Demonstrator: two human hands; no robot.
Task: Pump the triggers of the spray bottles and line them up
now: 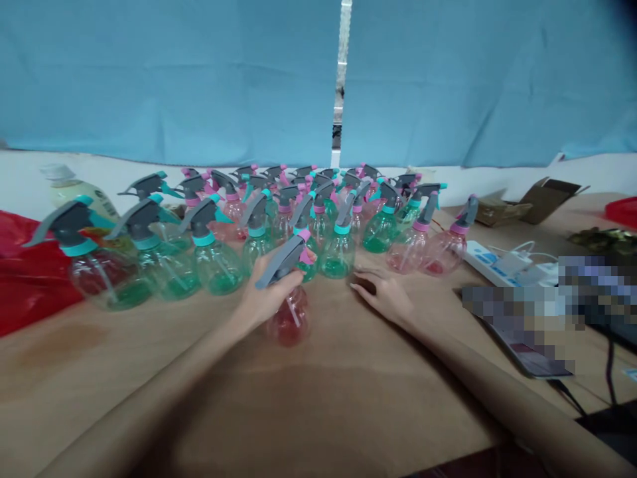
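Observation:
My left hand (271, 292) is closed round the neck of a pink spray bottle (291, 318) with a grey trigger head and a pink nozzle. The bottle stands a little tilted in front of the others, reddish and see-through, with a tube inside. My right hand (381, 293) rests low by the table, its thumb and fingers apart and holding nothing. Just beyond it stands a green spray bottle (338, 255) with a turquoise collar. Pink spray bottles (405, 249) are to its right. Several more green and pink bottles are crowded in rows behind.
A red plastic bag (34, 279) and a large pale bottle (74, 189) are at the left. On the right lie a white power strip (490, 262) with plugs, a phone-like dark device (527, 352), and an open cardboard box (542, 199). Blue cloth (199, 79) hangs behind the wooden table (298, 411).

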